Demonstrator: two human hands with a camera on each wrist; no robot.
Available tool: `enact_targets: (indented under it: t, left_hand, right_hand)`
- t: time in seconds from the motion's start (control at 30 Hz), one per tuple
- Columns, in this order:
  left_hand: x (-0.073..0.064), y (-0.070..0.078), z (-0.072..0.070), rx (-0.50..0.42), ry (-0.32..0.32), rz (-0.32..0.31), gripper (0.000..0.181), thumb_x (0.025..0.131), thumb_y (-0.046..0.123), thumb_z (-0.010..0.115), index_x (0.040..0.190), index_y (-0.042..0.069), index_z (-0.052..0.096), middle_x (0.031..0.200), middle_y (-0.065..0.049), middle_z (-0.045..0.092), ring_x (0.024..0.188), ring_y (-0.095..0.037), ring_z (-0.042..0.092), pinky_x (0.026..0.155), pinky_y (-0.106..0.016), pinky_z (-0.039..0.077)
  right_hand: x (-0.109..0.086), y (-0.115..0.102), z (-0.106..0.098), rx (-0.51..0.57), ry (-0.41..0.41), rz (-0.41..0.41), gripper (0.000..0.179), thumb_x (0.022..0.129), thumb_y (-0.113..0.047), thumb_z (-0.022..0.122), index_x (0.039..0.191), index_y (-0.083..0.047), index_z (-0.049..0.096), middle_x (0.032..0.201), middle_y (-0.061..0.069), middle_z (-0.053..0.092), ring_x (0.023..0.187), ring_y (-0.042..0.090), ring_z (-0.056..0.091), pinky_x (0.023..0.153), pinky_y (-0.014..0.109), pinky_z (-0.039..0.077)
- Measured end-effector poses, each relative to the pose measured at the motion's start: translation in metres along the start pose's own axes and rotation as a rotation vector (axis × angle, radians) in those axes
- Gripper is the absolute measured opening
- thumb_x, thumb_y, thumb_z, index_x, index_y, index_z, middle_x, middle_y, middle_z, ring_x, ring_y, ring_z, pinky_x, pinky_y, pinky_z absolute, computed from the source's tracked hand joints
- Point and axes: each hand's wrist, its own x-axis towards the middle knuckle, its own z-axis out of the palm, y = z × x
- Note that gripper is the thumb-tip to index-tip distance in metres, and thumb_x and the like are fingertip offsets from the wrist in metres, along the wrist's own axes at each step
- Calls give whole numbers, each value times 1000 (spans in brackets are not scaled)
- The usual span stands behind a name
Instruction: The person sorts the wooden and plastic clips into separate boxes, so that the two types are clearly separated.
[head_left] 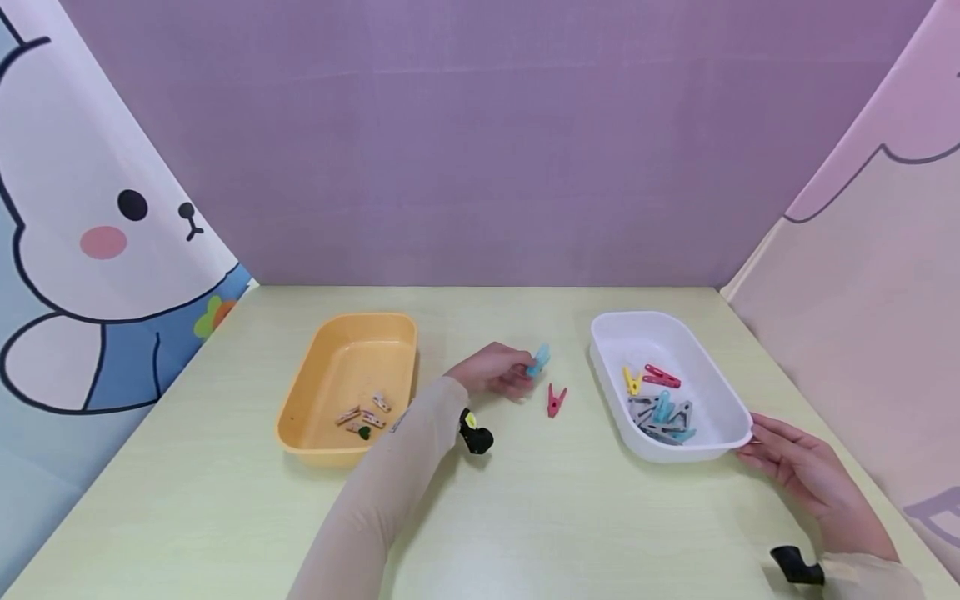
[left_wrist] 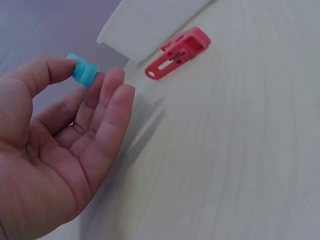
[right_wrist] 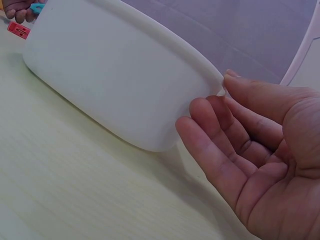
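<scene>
My left hand (head_left: pixel 497 370) pinches a light blue clothespin (head_left: pixel 538 360) between thumb and index finger, raised over the table between two bins. In the left wrist view the other fingers are loosely bent beside the clothespin (left_wrist: pixel 84 71). A red clothespin (head_left: pixel 557 401) lies on the table just to the right of that hand. My right hand (head_left: pixel 797 467) pinches the rim of the white bin (head_left: pixel 716 392) at its near right corner, thumb on top and fingers below. Inside that bin lie a yellow clothespin (head_left: pixel 632 381), red ones (head_left: pixel 662 377) and several grey and blue ones.
To the left stands a yellow bin (head_left: pixel 300 417) holding several small wooden clips (head_left: pixel 372 418), one with a dark green piece. A purple backdrop (head_left: pixel 480 167) rises behind the table, with printed cloth panels at both sides.
</scene>
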Motion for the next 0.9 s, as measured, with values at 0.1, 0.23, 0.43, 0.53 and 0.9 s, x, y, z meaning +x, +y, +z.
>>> enact_targets:
  t: [0.1, 0.23, 0.43, 0.53, 0.9]
  left_hand:
    - [-2, 2, 2, -116, -17, -7, 21, 99, 14, 58, 107, -4, 65, 91, -9, 66, 76, -17, 67, 75, -33, 60]
    - [-3, 5, 5, -248, -29, -7, 26, 103, 12, 52, 117, -8, 61, 96, -11, 62, 79, -17, 66, 82, -35, 59]
    - [0, 6, 12, -385, -24, 5, 25, 106, 10, 46, 118, -8, 58, 109, -16, 60, 90, -21, 63, 98, -44, 51]
    - [2, 6, 16, -429, -16, 16, 21, 106, 9, 45, 112, -6, 58, 108, -16, 60, 90, -22, 63, 101, -45, 49]
    - [4, 12, 27, -454, -10, 72, 33, 105, 11, 50, 128, -11, 56, 107, -18, 60, 96, -23, 64, 97, -38, 53]
  right_hand:
    - [0, 0, 1, 12, 1, -3, 47, 102, 16, 24, 128, 7, 62, 119, 22, 67, 104, 32, 69, 90, 39, 54]
    - [0, 0, 1, 25, -3, -5, 47, 103, 15, 23, 128, 8, 62, 120, 22, 67, 104, 33, 69, 90, 40, 54]
    - [0, 0, 2, 20, -4, -3, 47, 103, 16, 23, 128, 8, 62, 120, 22, 67, 104, 32, 69, 91, 39, 54]
    - [0, 0, 2, 16, -5, 0, 48, 102, 16, 23, 128, 7, 62, 120, 22, 67, 104, 32, 69, 91, 39, 53]
    - [-1, 0, 3, 1, 22, 6, 47, 102, 16, 24, 127, 6, 64, 118, 21, 68, 102, 32, 69, 89, 39, 54]
